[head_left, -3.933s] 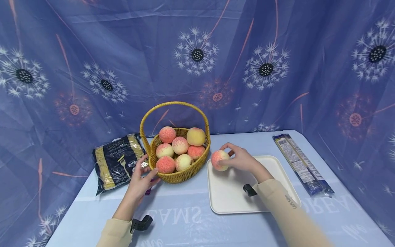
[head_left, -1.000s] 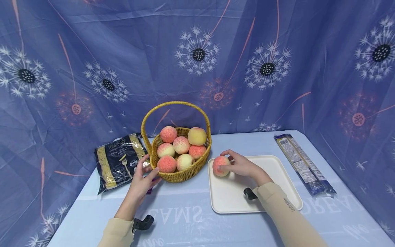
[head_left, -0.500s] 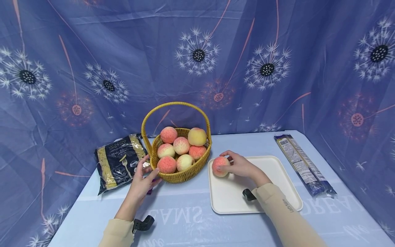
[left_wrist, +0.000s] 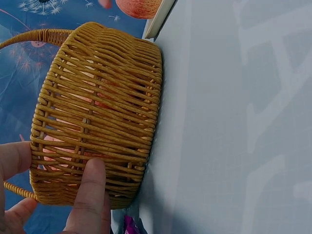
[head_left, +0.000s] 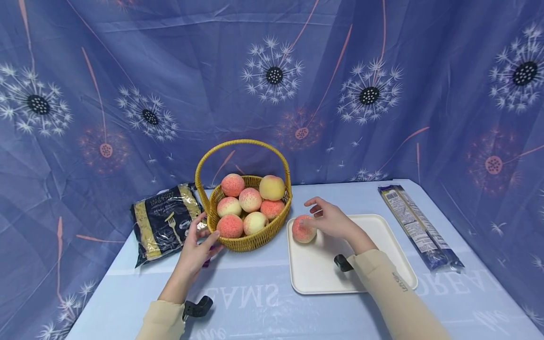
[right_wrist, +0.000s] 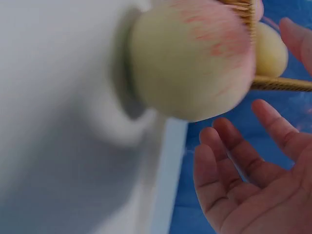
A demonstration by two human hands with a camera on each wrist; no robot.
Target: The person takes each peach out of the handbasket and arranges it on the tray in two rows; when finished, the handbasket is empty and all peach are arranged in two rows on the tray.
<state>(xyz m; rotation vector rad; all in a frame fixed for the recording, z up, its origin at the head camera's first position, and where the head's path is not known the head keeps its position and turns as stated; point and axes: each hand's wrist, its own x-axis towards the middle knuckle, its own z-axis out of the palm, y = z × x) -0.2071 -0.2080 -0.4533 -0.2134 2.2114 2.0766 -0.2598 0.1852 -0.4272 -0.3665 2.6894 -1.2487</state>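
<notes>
A pink-and-cream peach (head_left: 303,229) (right_wrist: 192,56) sits on the near-left corner of the white tray (head_left: 374,245) (right_wrist: 58,146). My right hand (head_left: 329,218) (right_wrist: 243,161) hovers just right of and above it, fingers spread, holding nothing. A woven yellow basket (head_left: 250,242) (left_wrist: 97,122) with a tall handle holds several peaches (head_left: 250,199). My left hand (head_left: 196,243) (left_wrist: 73,195) rests against the basket's left wall, thumb pressed on the weave.
A dark pasta bag (head_left: 165,222) lies left of the basket. A long spaghetti packet (head_left: 414,224) lies at the table's right edge. A blue dandelion-print cloth (head_left: 272,71) hangs behind. The pale blue table (head_left: 255,302) stretches in front.
My right hand set the peach down on the tray, let go of it and lifted slightly away with fingers spread. The left hand stayed on the basket.
</notes>
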